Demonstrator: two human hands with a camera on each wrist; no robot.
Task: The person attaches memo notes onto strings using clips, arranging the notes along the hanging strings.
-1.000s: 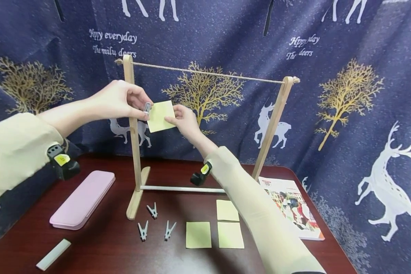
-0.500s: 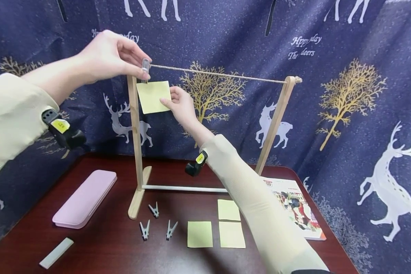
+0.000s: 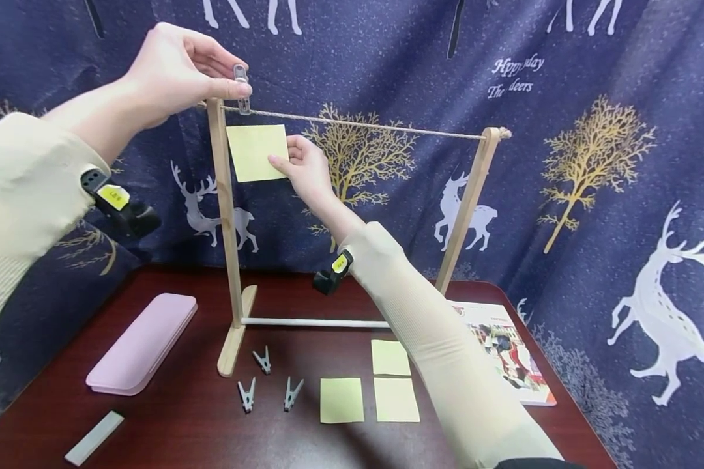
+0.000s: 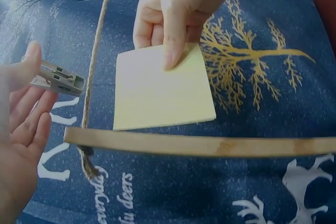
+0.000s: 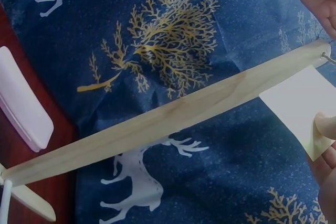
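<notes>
My left hand (image 3: 176, 75) pinches a grey clothespin (image 4: 62, 78) between thumb and fingers, just above the twine (image 3: 352, 122) near the left post (image 3: 225, 208) of a wooden frame. In the left wrist view the clothespin's nose lies beside the twine. My right hand (image 3: 309, 168) grips the right edge of a yellow sticky note (image 3: 258, 153), thumb in front and fingers behind. The note hangs slightly below the twine, its top edge apart from the clothespin in the head view. Whether the clothespin's nose touches the twine, I cannot tell.
Several things lie on the dark red table: grey clothespins (image 3: 262, 359), yellow notes (image 3: 341, 400), a pink case (image 3: 143, 342), a pale strip (image 3: 94, 438) and a magazine (image 3: 504, 352). The frame's right post (image 3: 468, 208) and white crossbar (image 3: 313, 322) stand behind my right arm.
Both hands have risen and moved left toward the twine's left end, the left hand carrying the clothespin and the right hand the sticky note. The clothespin and note have moved apart.
</notes>
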